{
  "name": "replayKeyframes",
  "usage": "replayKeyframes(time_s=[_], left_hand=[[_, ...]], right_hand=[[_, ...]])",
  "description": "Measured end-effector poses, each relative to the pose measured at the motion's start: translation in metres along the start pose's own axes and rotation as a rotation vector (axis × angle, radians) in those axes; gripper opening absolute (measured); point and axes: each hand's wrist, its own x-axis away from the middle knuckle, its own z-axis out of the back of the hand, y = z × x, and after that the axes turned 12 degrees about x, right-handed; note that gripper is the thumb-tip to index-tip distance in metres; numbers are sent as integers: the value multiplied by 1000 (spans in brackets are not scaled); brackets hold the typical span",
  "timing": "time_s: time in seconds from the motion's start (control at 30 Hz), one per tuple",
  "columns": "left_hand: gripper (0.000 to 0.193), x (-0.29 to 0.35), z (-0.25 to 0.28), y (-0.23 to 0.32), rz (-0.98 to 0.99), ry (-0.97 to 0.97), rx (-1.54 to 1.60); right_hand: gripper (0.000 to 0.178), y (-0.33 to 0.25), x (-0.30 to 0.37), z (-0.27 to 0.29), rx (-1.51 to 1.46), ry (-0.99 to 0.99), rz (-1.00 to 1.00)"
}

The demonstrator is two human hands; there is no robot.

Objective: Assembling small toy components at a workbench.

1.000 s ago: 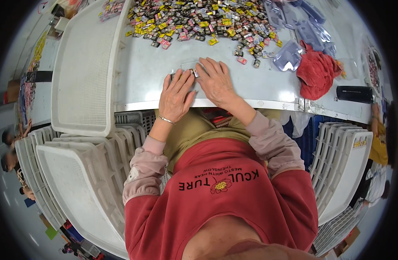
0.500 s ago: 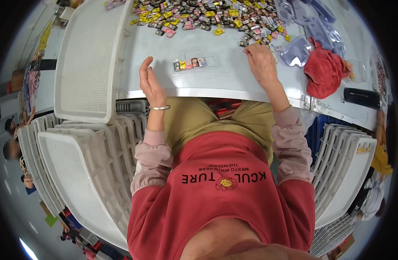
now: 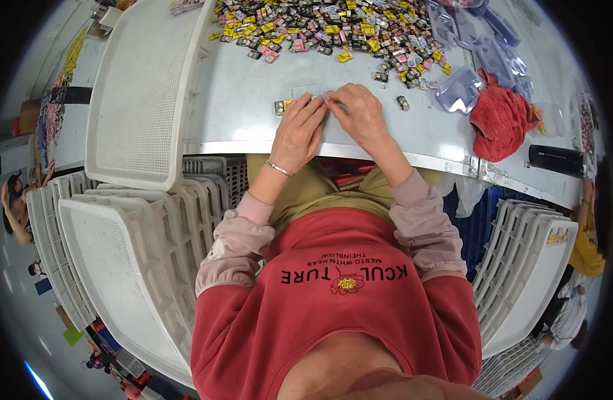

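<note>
A shallow clear plastic case (image 3: 306,89) lies on the table in front of me, holding a row of small colourful pieces. At its left end a black-and-white piece and a yellow piece (image 3: 287,105) show; the rest of the row is covered by my left hand (image 3: 298,133). That hand lies over the case, fingers stretched out together and its thumb hidden. From the right, my right hand (image 3: 362,115) pinches a small pale piece (image 3: 327,97) right by the left fingertips. A single dark small piece (image 3: 402,103) lies apart, right of my right hand.
A wide pile of small colourful pieces (image 3: 320,30) spreads across the far table. Clear moulded plastic trays (image 3: 458,90), a red cloth (image 3: 500,120) and a black cylindrical item (image 3: 556,157) are at right. A white perforated tray (image 3: 143,87) stands left; stacked white trays (image 3: 96,260) flank me.
Both hands have come together over the clear case: the left moved right and lies on the row, the right came back left from the pile. A lone dark piece now lies to the right.
</note>
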Motion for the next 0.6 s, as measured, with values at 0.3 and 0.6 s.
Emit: replayKeyframes(time_s=[0.3,0.6], left_hand=[[36,4,3,-7,49,62,147],[44,3,0,-5,18,32,68]], right_hand=[[16,2,-9,12,-375,-187,-126],[14,1,-1,5,-356,-109,-171]])
